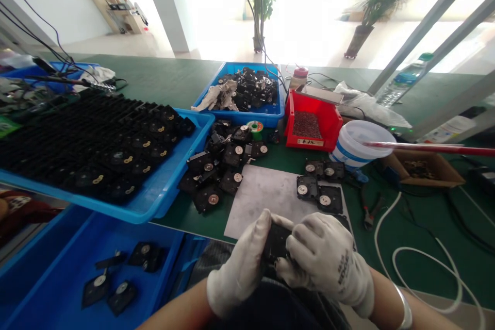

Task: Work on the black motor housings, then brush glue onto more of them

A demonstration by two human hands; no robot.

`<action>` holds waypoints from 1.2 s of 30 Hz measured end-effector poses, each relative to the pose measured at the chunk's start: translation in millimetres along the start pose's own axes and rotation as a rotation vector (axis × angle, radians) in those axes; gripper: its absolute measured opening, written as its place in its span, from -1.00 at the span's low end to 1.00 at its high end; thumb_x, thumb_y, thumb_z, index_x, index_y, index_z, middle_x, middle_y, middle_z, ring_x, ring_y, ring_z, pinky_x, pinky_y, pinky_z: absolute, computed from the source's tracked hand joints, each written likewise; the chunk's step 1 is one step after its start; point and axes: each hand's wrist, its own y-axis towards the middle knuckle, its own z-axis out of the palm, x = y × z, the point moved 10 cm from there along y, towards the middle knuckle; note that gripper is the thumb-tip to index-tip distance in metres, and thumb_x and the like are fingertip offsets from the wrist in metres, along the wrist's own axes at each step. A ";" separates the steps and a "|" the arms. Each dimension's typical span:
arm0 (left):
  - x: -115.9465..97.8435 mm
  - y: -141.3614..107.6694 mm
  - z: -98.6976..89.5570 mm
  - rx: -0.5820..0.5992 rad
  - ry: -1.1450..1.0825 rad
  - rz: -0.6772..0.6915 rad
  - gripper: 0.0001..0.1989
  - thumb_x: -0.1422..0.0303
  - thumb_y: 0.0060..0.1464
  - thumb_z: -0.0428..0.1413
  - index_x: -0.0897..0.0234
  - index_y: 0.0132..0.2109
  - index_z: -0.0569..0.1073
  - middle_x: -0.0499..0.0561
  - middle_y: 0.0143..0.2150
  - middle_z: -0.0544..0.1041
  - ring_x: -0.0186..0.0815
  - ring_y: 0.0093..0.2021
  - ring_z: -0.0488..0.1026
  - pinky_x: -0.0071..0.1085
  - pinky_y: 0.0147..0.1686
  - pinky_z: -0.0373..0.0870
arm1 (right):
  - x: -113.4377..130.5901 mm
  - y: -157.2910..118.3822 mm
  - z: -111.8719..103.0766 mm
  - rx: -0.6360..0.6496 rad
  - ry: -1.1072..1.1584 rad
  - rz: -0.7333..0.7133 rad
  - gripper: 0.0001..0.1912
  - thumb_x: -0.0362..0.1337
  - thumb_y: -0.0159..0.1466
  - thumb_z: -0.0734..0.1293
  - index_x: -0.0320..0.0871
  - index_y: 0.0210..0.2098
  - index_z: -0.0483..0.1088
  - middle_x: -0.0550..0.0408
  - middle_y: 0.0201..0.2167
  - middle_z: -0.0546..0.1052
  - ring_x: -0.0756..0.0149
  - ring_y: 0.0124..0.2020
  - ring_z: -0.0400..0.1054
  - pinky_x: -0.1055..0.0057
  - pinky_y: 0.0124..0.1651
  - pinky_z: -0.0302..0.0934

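One black part, two gloved hands

A single flat, boxy black part [277,242] sits between two hands above the near edge of one long green table [154,75]. The white-gloved left hand [247,258], fingers straight and together, clasps its left side; the white-gloved right hand [323,250] curls its fingers over the right edge. Four black units with silver discs [325,199] lie by one pale grey rectangular sheet [266,191]. Three silver-disc units show in one deep blue plastic bin [50,289]. Beyond stand one red plastic bin [328,135] and one round white bucket [344,145].
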 end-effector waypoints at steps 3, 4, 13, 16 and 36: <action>5.0 1.0 -1.8 0.015 -0.013 -0.008 -0.31 -0.09 0.46 -0.22 0.29 0.11 0.62 0.14 -0.02 0.67 -0.06 0.02 0.59 -0.19 0.11 0.51 | 5.4 5.0 1.7 0.020 -0.047 -0.047 -0.38 -0.23 0.56 0.10 -0.07 -0.63 0.36 0.10 -0.67 0.30 0.19 -0.52 0.05 0.18 -0.39 -0.19; 5.6 0.8 -5.6 -0.006 0.000 0.005 -0.36 -0.10 0.44 -0.14 0.28 0.10 0.63 0.14 0.00 0.67 -0.05 0.03 0.58 -0.19 0.14 0.49 | 5.5 6.2 2.0 0.025 -0.038 -0.052 -0.37 -0.22 0.56 0.08 -0.07 -0.64 0.36 0.10 -0.67 0.30 0.20 -0.53 0.05 0.18 -0.40 -0.18; 42.9 0.1 -36.5 -0.103 -0.268 -0.058 -0.36 -0.17 0.30 0.09 0.25 0.22 0.52 0.21 0.08 0.64 -0.02 -0.02 0.61 -0.18 -0.03 0.56 | -83.1 9.1 37.8 0.381 0.064 0.480 -0.48 -0.17 0.54 0.13 -0.13 -0.47 0.48 0.03 -0.44 0.58 0.26 -0.37 0.42 0.35 -0.24 0.16; 44.0 -0.5 -40.1 -0.114 -0.367 -0.070 -0.38 -0.13 0.30 0.13 0.22 0.26 0.49 0.25 0.18 0.59 0.02 0.02 0.62 -0.24 -0.14 0.57 | -113.6 10.3 72.3 0.759 -0.033 0.646 -0.54 -0.15 0.55 0.16 -0.12 -0.34 0.57 -0.04 -0.30 0.67 0.15 -0.26 0.55 0.33 -0.20 0.21; 21.1 6.0 -81.5 -0.398 -0.296 0.059 -0.56 0.18 0.33 0.20 0.18 0.28 0.44 0.22 0.23 0.57 0.01 0.12 0.61 -0.17 0.00 0.57 | -120.7 23.1 73.6 0.577 0.129 0.762 -0.63 -0.16 0.51 0.17 -0.12 -0.13 0.60 -0.15 -0.15 0.69 -0.02 -0.02 0.59 0.15 0.00 0.38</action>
